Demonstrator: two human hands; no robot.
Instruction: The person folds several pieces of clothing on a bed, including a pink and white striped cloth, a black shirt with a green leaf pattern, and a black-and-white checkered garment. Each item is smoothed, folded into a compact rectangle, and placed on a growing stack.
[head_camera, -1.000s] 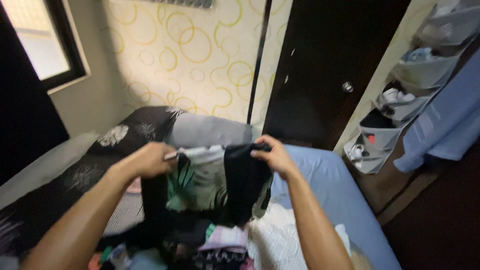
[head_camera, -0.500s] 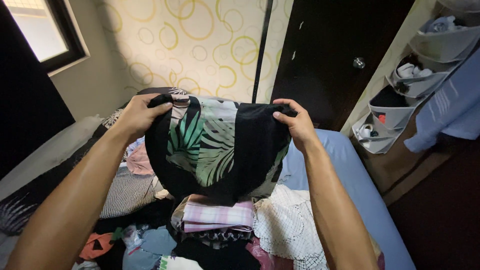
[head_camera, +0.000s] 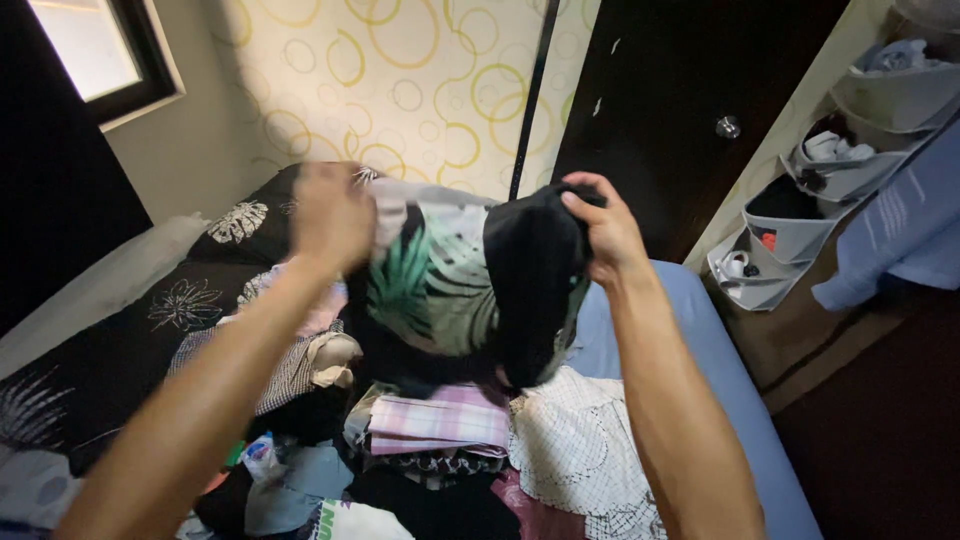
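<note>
Middle of the frame, above the clothes pile (head_camera: 440, 440) on the bed (head_camera: 690, 370) | leaf-print cloth (head_camera: 450, 290) was spread flat, now bunched; left hand (head_camera: 332, 215) and right hand (head_camera: 600, 225) moved closer; each grip clamped on a top corner | looks like a fold starting

Both hands grip a black garment with green leaf print (head_camera: 450, 290), the left hand (head_camera: 333, 215) and right hand (head_camera: 603, 228) at its top corners. It hangs above the pile of clothes (head_camera: 440, 440) on the bed (head_camera: 700, 370).
</note>
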